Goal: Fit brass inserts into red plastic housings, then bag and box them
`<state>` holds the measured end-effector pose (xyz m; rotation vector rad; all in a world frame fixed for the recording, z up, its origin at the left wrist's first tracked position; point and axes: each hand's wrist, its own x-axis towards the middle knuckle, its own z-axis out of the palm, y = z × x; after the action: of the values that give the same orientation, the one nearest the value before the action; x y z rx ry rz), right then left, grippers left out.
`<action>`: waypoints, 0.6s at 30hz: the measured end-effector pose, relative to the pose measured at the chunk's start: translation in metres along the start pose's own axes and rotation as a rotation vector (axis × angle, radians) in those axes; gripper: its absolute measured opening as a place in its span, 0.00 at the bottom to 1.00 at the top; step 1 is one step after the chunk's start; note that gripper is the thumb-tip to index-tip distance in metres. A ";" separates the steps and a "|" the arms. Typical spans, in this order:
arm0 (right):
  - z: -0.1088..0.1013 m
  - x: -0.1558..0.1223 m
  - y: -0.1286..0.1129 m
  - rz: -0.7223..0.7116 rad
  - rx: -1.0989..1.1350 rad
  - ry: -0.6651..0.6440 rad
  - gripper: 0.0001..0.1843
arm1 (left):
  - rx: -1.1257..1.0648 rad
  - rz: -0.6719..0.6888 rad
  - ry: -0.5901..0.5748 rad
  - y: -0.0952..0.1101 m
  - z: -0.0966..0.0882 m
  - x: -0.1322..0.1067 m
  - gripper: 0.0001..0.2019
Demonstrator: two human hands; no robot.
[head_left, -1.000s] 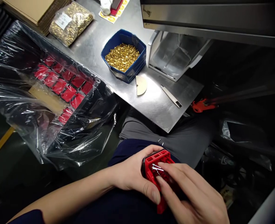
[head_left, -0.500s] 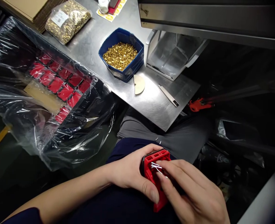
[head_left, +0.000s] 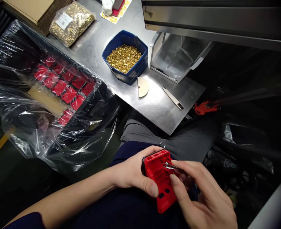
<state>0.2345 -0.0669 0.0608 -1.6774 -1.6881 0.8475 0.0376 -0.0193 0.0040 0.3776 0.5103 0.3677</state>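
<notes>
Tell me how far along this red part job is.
Looks done: rows of bagged parts sit in the crate at left, though finished or waiting, I cannot tell. In hand: the left hand grips one red part over the lap; the right hand pinches thin metal pins at its upper face. Left: probably seating those pins; the blue bin is heaped with brass pieces.

An assembly workshop: a bare steel bench (head_left: 152, 105) carries a blue bin (head_left: 126, 57) heaped with small brass parts and a sealed bag (head_left: 71, 22) of more, while a plastic-lined crate (head_left: 52, 95) beside it holds rows of identical red plastic housings (head_left: 64, 86)
</notes>
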 end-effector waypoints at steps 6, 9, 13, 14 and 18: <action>0.004 -0.009 -0.002 -0.048 0.025 -0.089 0.14 | -0.037 0.109 0.050 -0.002 0.005 -0.005 0.48; 0.011 -0.014 0.000 -0.068 0.099 -0.164 0.16 | -0.008 0.110 0.030 -0.006 0.002 -0.008 0.52; 0.017 -0.019 0.000 -0.030 0.165 -0.216 0.18 | 0.034 0.125 -0.028 -0.007 -0.001 -0.011 0.52; 0.017 -0.019 0.000 -0.020 0.167 -0.218 0.17 | 0.048 0.135 -0.037 -0.006 -0.001 -0.012 0.52; 0.018 -0.018 -0.001 -0.007 0.174 -0.217 0.16 | 0.076 0.145 -0.055 -0.006 0.000 -0.011 0.53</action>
<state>0.2199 -0.0849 0.0514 -1.5052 -1.7044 1.1738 0.0298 -0.0296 0.0058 0.4981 0.4451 0.4773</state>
